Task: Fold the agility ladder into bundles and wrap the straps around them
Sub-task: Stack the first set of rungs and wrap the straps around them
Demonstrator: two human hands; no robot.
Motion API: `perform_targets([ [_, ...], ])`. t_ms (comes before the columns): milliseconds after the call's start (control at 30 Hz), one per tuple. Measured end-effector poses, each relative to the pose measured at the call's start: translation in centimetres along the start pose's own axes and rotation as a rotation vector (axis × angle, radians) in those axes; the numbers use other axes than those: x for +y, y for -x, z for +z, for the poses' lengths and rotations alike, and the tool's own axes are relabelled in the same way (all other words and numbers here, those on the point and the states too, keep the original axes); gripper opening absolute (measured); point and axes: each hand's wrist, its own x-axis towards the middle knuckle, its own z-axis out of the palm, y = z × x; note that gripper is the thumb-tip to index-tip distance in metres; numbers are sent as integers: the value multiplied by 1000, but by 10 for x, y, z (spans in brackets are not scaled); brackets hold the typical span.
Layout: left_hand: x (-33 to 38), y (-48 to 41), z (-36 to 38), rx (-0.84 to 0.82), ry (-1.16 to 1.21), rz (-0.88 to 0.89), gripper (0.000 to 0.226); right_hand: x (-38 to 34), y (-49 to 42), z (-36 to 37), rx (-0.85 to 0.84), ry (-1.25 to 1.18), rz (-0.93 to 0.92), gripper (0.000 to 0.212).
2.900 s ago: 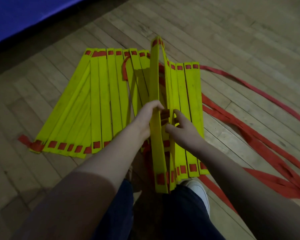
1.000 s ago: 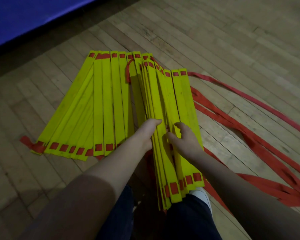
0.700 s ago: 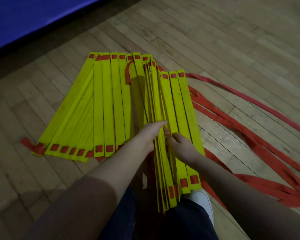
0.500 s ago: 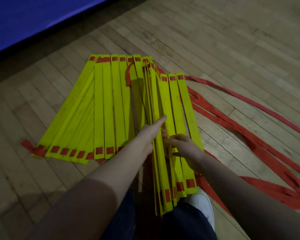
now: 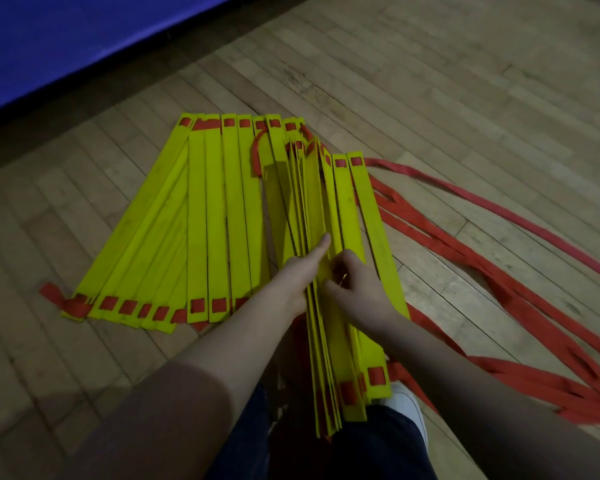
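Moved: gathered stack [image 5: 326,358] was standing tall about 3 s back with one rung poking up; now it leans low over the floor; left hand [image 5: 302,271] has gone from curled over a rung edge to flat along it
Agility ladder: yellow rungs on red webbing, dead centre on the floor in front of the person; part stacked, part spread out
Gathered stack: rungs on edge, packed together, running 12 to 6 o'clock between the two hands; near end sits over the person's legs
Fanned rungs [image 5: 201,220]: lying flat, spread from 9 to 12 o'clock of the hands; overlapping at the 9 o'clock side
Right-side rungs [image 5: 357,209]: two lying flat just beside the stack at 1 o'clock
Left hand: fingers straight, pointing to 12 o'clock, pressed flat on the stack's left face; gripping nothing
Right hand [image 5: 357,289]: fingers curled, tips pinching rung edges on the stack's right side; touching the left hand's fingers
Straps [image 5: 499,271]: loose red loops on the floor, trailing from the rungs out to 3 and 4 o'clock; not wrapped round anything
Floor [image 5: 430,81]: wood boards
Blue mat [image 5: 66,36]: at 10 to 11 o'clock, well apart from the ladder
White shoe [image 5: 406,407]: at 5 o'clock, just under the stack's near end
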Motion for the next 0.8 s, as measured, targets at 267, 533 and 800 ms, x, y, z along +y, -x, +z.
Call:
perform_targets([
  [267, -8, -7, -5, -47, 17, -28, 31, -10, 13, 2, -122, -121, -2, 32],
  [533, -5, -7, -2, -81, -24, -61, 79, -5, 11, 14, 11, -382, 128, 34],
  [800, -7, -2, -1, -141, -37, -53, 17, 13, 3, 3, 310, -288, 211, 17],
])
